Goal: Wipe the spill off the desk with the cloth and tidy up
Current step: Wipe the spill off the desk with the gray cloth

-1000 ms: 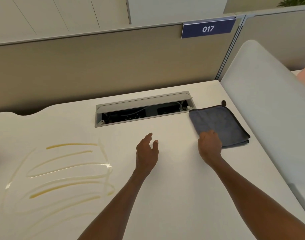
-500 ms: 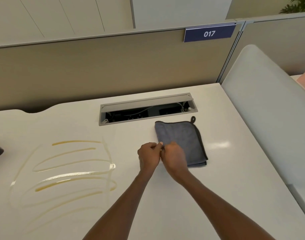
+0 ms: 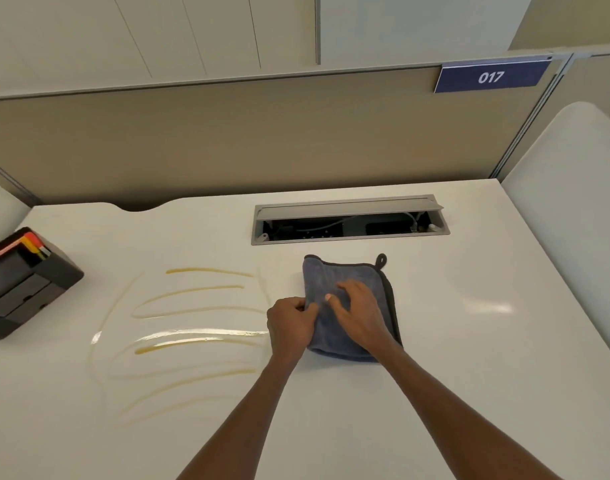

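A folded grey-blue cloth [image 3: 345, 275] with a dark trim and a hanging loop lies flat on the white desk [image 3: 470, 358], just in front of the cable box. My left hand [image 3: 291, 323] pinches the cloth's left edge between thumb and fingers. My right hand [image 3: 360, 313] rests on top of the cloth with its fingers curled into the fabric. To the left of the cloth, a yellowish spill [image 3: 189, 330] runs in several long wavy streaks across the desk.
An open grey cable box [image 3: 348, 220] is sunk into the desk behind the cloth. A black desk organiser [image 3: 23, 282] holding coloured pens stands at the left edge. A beige partition [image 3: 262, 140] with a "017" sign [image 3: 490, 77] closes the back, and a white panel [image 3: 566, 220] the right.
My right hand has dragged the cloth from the right side of the desk leftward to the middle. My left hand has come in and taken hold of the cloth's left edge.
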Action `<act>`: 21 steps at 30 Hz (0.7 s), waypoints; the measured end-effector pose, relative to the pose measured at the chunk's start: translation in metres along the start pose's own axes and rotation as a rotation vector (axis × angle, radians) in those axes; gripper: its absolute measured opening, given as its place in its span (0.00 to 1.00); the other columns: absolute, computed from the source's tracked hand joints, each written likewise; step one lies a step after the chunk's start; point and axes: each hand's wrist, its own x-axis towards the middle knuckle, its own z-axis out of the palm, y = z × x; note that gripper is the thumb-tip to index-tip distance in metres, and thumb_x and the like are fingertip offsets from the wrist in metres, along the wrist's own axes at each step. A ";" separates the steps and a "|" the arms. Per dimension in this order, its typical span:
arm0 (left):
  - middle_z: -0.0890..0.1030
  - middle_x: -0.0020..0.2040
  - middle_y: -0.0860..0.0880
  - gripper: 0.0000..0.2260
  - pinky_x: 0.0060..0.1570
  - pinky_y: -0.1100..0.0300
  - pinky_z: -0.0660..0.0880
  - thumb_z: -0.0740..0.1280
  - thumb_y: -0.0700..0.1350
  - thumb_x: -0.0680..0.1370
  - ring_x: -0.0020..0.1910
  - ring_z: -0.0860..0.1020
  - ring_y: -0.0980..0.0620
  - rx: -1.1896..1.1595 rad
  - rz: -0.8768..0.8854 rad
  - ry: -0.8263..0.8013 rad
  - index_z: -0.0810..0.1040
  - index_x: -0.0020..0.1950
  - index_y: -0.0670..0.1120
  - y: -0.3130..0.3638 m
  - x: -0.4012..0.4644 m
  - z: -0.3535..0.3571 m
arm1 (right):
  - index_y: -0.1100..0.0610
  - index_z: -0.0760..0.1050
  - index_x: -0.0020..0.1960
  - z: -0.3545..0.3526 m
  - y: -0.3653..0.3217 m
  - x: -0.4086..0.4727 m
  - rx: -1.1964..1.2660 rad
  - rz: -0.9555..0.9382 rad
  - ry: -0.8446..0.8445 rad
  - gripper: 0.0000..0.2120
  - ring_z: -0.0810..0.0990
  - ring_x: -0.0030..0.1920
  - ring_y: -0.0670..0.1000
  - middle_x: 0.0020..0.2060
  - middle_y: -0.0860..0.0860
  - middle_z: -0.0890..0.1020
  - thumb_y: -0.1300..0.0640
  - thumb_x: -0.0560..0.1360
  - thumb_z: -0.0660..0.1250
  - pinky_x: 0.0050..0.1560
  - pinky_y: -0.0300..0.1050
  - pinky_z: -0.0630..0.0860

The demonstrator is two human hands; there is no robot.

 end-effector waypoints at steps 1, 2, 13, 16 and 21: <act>0.72 0.23 0.45 0.16 0.28 0.59 0.64 0.68 0.48 0.72 0.25 0.65 0.50 0.003 0.030 0.004 0.74 0.29 0.40 -0.002 0.002 -0.004 | 0.57 0.72 0.64 0.007 -0.003 0.002 0.009 0.022 -0.010 0.20 0.75 0.61 0.52 0.61 0.52 0.77 0.45 0.78 0.65 0.64 0.47 0.72; 0.75 0.24 0.46 0.16 0.29 0.59 0.66 0.68 0.49 0.73 0.25 0.68 0.49 0.005 0.062 -0.001 0.75 0.29 0.41 -0.005 0.004 -0.007 | 0.57 0.71 0.67 0.013 -0.009 0.003 0.012 0.054 -0.033 0.24 0.73 0.65 0.54 0.65 0.54 0.75 0.43 0.78 0.64 0.67 0.51 0.70; 0.81 0.31 0.48 0.17 0.31 0.58 0.70 0.64 0.52 0.77 0.32 0.78 0.47 0.011 0.174 -0.162 0.78 0.34 0.43 -0.025 0.031 -0.037 | 0.53 0.53 0.79 0.062 -0.018 0.017 -0.157 0.043 -0.039 0.36 0.57 0.78 0.53 0.79 0.53 0.58 0.33 0.78 0.47 0.78 0.55 0.54; 0.81 0.33 0.45 0.16 0.34 0.54 0.72 0.65 0.50 0.77 0.33 0.77 0.46 0.000 0.146 -0.252 0.78 0.35 0.41 -0.036 0.038 -0.040 | 0.52 0.52 0.80 0.063 -0.007 0.018 -0.343 -0.032 -0.033 0.42 0.57 0.78 0.52 0.79 0.50 0.56 0.27 0.74 0.43 0.77 0.56 0.55; 0.68 0.29 0.46 0.14 0.35 0.58 0.65 0.65 0.44 0.74 0.31 0.65 0.51 -0.020 0.180 -0.325 0.65 0.31 0.43 -0.063 0.048 -0.062 | 0.55 0.48 0.80 0.078 -0.002 0.017 -0.646 -0.087 0.002 0.52 0.51 0.79 0.55 0.80 0.54 0.49 0.20 0.68 0.39 0.78 0.56 0.51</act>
